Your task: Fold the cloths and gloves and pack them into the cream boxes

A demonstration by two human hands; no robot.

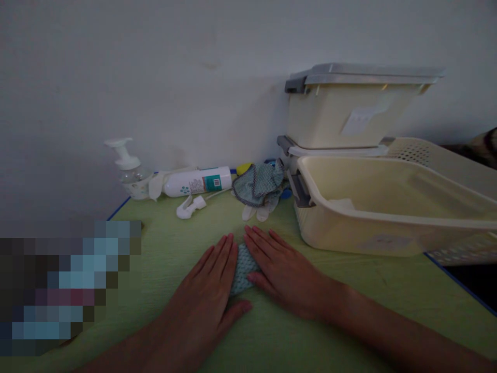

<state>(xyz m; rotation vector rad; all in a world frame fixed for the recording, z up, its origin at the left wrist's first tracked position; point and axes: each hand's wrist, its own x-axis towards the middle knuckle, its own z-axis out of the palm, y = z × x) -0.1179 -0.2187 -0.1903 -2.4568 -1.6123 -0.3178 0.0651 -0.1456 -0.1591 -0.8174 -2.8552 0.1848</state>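
Observation:
A small folded cloth [243, 267], blue-green with a textured weave, lies on the green tabletop [163, 248] between my hands. My left hand [212, 282] rests flat along its left side, fingers stretched forward and thumb out to the right. From the right, my right hand [283, 267] lies flat with its fingers and thumb over the cloth's right part. Both palms face down, and parts of the cloth are hidden beneath them. Neither hand grips anything.
Along the wall stand a clear pump bottle [134, 176], a white bottle on its side [198, 181], a loose spray head [190, 206] and a crumpled checked cloth [258, 184]. On the right are an open cream bin [357, 233] and a lidded box [349, 111]. A pixelated patch covers the lower left.

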